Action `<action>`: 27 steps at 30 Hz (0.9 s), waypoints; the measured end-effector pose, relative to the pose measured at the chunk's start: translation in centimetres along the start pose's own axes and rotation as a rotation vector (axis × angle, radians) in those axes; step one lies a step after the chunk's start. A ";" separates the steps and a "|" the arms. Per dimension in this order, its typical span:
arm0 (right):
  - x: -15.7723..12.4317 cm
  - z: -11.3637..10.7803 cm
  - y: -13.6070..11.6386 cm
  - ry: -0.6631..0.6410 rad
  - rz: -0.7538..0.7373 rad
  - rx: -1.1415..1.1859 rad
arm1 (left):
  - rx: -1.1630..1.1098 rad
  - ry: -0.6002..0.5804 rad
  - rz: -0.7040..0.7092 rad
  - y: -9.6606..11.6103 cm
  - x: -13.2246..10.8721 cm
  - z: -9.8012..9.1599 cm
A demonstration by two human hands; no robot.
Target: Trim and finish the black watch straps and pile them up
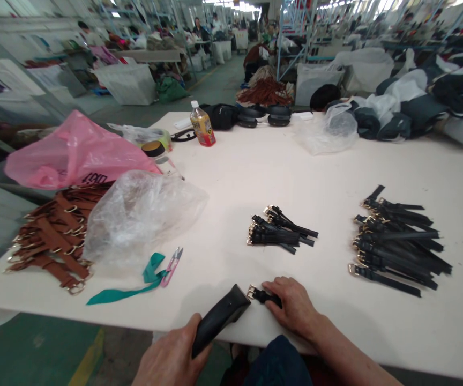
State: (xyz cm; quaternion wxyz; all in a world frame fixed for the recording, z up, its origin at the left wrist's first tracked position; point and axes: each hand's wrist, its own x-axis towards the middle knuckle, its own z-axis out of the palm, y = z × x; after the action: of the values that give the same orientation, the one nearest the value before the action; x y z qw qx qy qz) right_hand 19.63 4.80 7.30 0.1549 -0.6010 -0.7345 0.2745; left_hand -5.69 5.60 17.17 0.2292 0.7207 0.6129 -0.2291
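A black strap (262,295) is held down on the table (255,161), close to its near edge, under the curled fingers of the right hand (293,305). Only the strap's buckle (251,292) end is seen, left of the fingertips. A black tool (219,316) is gripped in the closed left hand (171,359), with its tip just beside the buckle. A small strap pile (279,230) and a large pile (396,244) are set farther back. Snips (172,265) are seen well to the left.
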 end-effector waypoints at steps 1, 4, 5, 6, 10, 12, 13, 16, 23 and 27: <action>0.0 0.3 -0.1 0.010 0.022 -0.028 | -0.004 0.000 0.010 0.2 -0.1 0.1; 0.2 1.2 -0.5 0.042 0.130 -0.069 | -0.006 0.015 0.016 0.6 -0.1 0.4; 0.4 1.3 -0.5 0.050 0.178 -0.087 | -0.008 0.019 0.014 0.6 -0.1 0.4; 0.6 1.5 -0.6 0.060 0.228 -0.111 | -0.010 0.024 0.010 0.6 -0.1 0.4; 0.8 1.6 -0.8 0.072 0.334 -0.206 | -0.022 0.027 -0.006 0.4 -0.4 -0.1; 0.7 1.3 -0.6 0.053 0.314 -0.189 | -0.024 0.010 -0.010 0.5 -0.5 -0.4; 0.7 0.9 -0.5 0.058 0.286 -0.162 | -0.022 0.002 -0.012 0.5 -0.6 -0.5; 1.3 -0.6 0.2 0.113 0.072 -0.090 | -0.018 -0.006 -0.015 0.6 -0.7 -0.4; 4.9 -4.2 1.4 -0.204 -0.436 -0.069 | -0.052 -0.014 -0.006 1.6 -0.6 -0.6; 4.1 -4.4 1.6 -0.202 -0.348 -0.058 | -0.021 -0.013 0.028 2.2 -0.5 -0.8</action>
State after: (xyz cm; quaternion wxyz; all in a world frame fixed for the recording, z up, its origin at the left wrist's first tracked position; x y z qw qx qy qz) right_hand 22.46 9.90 9.50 0.1082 -0.4387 -0.8466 0.2812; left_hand -3.57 5.41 18.26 0.2437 0.7251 0.6038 -0.2242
